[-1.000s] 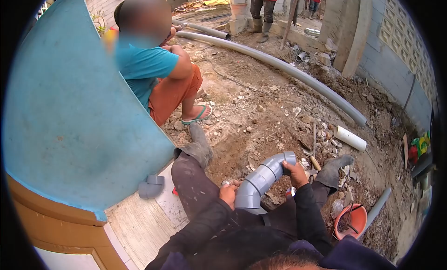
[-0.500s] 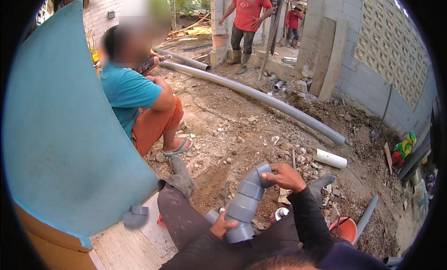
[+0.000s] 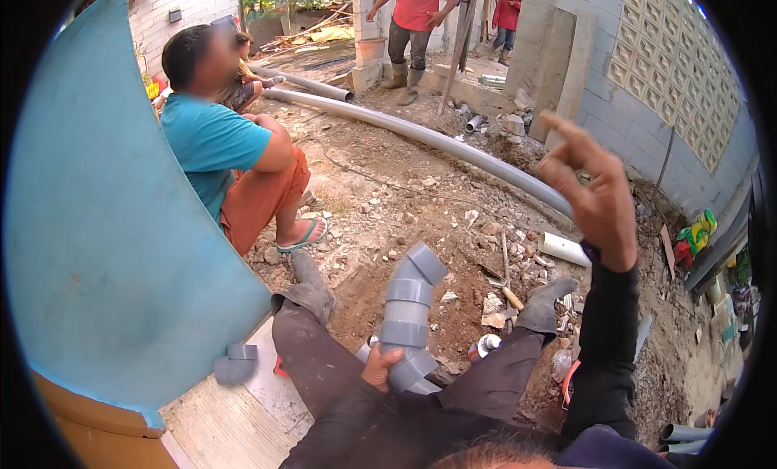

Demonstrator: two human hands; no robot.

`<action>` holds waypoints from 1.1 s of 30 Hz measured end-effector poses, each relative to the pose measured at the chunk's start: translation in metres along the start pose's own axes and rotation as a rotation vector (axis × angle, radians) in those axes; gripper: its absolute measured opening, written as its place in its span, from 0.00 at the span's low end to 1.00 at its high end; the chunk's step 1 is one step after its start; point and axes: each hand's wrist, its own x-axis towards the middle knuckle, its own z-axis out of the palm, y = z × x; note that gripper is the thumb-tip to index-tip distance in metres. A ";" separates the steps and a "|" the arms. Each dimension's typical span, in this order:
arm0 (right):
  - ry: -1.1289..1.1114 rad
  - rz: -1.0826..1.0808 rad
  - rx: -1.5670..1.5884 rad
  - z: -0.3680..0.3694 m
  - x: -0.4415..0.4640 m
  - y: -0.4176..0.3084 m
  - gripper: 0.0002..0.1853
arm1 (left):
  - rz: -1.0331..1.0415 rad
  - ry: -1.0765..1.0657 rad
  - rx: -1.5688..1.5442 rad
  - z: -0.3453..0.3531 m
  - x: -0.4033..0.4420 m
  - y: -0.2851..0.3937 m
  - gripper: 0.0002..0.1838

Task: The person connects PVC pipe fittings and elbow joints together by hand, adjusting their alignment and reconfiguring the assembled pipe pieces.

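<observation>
My left hand point(image 3: 379, 367) grips the lower end of a grey pipe assembly point(image 3: 406, 314), made of joined elbows and short sections, held upright between my knees. My right hand point(image 3: 597, 195) is raised at the right, away from the assembly, holding nothing, with its fingers apart and partly bent. A small can point(image 3: 484, 347) lies by my right thigh. On the tiled ledge to the left sits a loose grey elbow point(image 3: 235, 365).
A person in a teal shirt point(image 3: 212, 149) squats at the left beside a blue wall point(image 3: 121, 226). Long grey pipe point(image 3: 437, 141) crosses the rubble. White pipe piece point(image 3: 564, 249) lies at right. Other people are farther back, one in a red shirt point(image 3: 417, 6).
My right hand has let go of the pipe assembly's upper end and risen to the right. The assembly now stands more upright in my left hand. The view has shifted slightly.
</observation>
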 end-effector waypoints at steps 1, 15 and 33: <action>-0.140 0.044 -0.041 0.026 -0.018 0.022 0.27 | 0.001 -0.017 0.003 0.003 -0.001 0.002 0.39; -0.722 0.534 0.727 0.185 -0.120 0.121 0.21 | -0.081 -0.229 0.127 0.012 -0.004 0.013 0.48; -0.555 0.587 0.750 0.183 -0.124 0.108 0.19 | 0.035 -0.075 -0.199 0.019 0.001 0.009 0.36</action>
